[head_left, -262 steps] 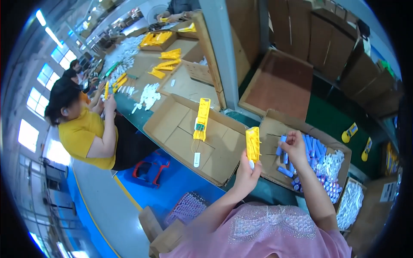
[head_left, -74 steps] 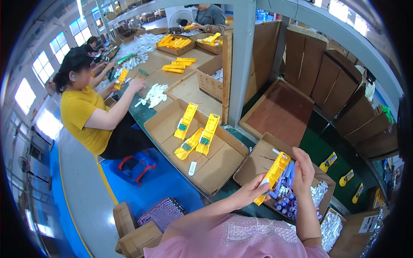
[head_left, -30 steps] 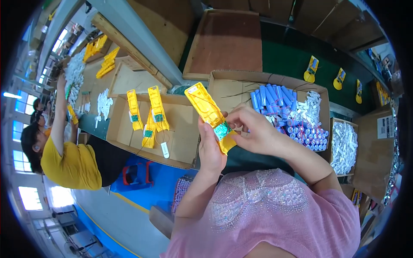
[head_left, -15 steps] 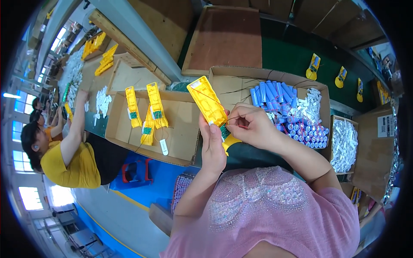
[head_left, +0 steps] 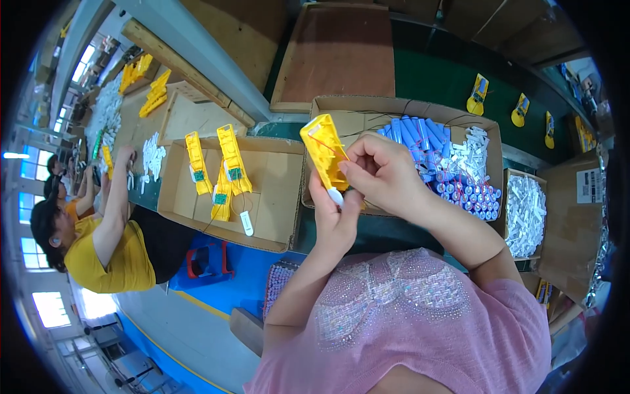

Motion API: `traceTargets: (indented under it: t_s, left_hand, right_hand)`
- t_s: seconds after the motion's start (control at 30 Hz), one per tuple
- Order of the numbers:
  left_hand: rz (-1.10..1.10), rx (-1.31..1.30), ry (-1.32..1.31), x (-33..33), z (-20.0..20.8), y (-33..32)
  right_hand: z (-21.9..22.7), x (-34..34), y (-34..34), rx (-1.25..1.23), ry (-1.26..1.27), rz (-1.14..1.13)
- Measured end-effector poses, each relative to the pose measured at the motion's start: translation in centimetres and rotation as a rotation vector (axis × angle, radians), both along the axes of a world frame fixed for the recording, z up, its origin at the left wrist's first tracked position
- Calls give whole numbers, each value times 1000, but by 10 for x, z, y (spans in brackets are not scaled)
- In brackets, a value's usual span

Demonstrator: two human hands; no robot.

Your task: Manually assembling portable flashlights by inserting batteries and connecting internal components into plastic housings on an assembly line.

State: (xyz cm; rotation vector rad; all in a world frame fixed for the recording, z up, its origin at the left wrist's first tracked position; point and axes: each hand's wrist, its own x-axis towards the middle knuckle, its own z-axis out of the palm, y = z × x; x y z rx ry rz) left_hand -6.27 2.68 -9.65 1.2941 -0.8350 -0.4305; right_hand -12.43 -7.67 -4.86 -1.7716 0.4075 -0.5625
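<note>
Yellow casing in left hand fingers; right hand fingers narrow, grip unclear. Left box: 3 casings; right box: blue cylinders.

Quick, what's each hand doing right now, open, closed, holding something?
Left hand: closed, holding a yellow plastic housing.
Right hand: fingers curled at the housing; whether they grip anything cannot be told.
</note>
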Motion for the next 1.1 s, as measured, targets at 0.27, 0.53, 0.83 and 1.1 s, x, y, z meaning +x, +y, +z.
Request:
traceTargets:
  t_s: [0.27, 0.53, 0.83, 1.1]
  left_hand:
    - [77, -52, 581, -2, 7, -4]
    - [94, -21, 403, 22, 3, 18]
    - [36, 83, 281, 20, -11, 24]
    - [-92, 181, 50, -7, -16, 4]
  right_hand:
    - [-34, -1, 23, -487, -97, -134]
    - [-70, -8, -44, -771, 418, 15]
    - [-64, -12, -50, 350, 372, 102]
    - [-15, -7, -19, 302, 280, 127]
